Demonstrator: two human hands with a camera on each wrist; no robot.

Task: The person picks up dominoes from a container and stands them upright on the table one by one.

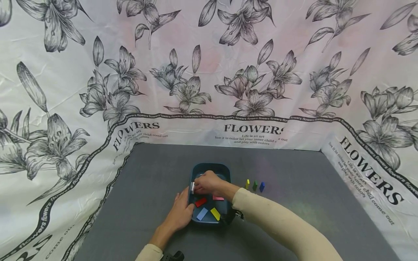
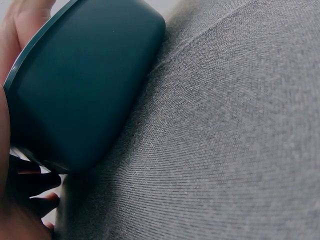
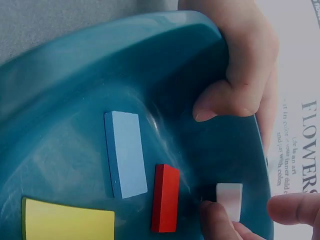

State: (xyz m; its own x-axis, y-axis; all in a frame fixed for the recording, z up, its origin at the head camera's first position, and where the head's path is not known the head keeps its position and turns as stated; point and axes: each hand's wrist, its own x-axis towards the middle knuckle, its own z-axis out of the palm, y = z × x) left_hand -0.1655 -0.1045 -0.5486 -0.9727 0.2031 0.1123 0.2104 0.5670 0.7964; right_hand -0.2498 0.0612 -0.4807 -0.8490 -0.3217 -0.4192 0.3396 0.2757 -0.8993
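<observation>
A dark teal basin (image 1: 193, 174) stands on the grey table. My left hand (image 1: 180, 210) grips its left side, with the thumb over the rim and the fingers outside. Inside the basin, my right hand (image 1: 208, 182) has its fingertips at a small white block (image 3: 230, 199) near the left wall and pinches it low down, while one finger stands apart from it. Around it in the basin lie a red block (image 3: 165, 199), a light blue block (image 3: 127, 155), a yellow block (image 3: 70, 220) and a pink block (image 1: 218, 198), partly hidden by the right forearm.
To the right of the basin, a yellow block (image 1: 247, 184), a green block (image 1: 255, 185) and a blue block (image 1: 262, 186) stand upright in a row on the table (image 1: 287, 217). A flower-printed cloth (image 1: 183, 134) hangs behind and along the sides.
</observation>
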